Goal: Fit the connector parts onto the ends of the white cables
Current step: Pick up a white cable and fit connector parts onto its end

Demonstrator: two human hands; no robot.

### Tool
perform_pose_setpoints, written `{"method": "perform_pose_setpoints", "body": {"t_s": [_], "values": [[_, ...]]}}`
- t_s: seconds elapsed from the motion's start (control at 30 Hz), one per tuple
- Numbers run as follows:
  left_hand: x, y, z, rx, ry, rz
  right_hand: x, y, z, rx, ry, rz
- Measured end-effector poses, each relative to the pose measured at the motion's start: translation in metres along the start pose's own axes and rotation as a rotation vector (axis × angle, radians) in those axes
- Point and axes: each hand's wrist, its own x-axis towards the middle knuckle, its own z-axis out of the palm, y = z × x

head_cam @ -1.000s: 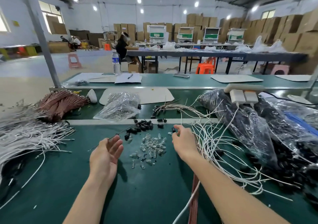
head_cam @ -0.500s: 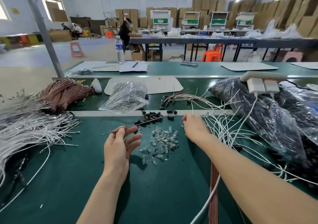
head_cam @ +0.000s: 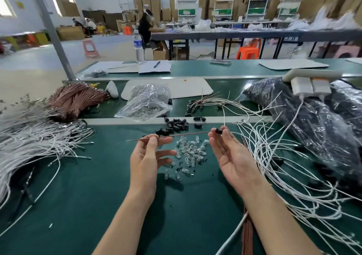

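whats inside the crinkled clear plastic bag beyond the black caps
The crinkled clear plastic bag holds a heap of small clear parts at its near end. Glare and folds hide their exact shape.

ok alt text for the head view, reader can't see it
The left hand pinches a thin brown wire and the right hand a small black connector part at its tip, over a green table. Clear parts lie beneath; white cables sprawl either side.

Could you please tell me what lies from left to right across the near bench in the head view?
Bundle of white cables → left hand pinching a thin brown wire → clear connector parts → right hand pinching a black connector part → loose white cables → dark plastic bags.
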Motion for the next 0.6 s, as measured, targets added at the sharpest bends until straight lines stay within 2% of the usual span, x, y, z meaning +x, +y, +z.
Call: {"method": "perform_pose_setpoints", "body": {"t_s": [0.33, 0.47, 0.6], "values": [[0.0001, 0.0014, -0.0004, -0.025, -0.021, -0.034, 0.0010, 0.0012, -0.0011, -0.100, -0.013, -0.025], [-0.0016, 0.0048, 0.0005, -0.182, -0.037, -0.130, -0.0013, 0.0019, -0.0038, -0.028, -0.079, 0.028], [-0.0020, 0.0044, 0.0002, -0.219, 0.003, -0.163, -0.0026, 0.0019, -0.0035, 0.046, -0.120, 0.042]]}}
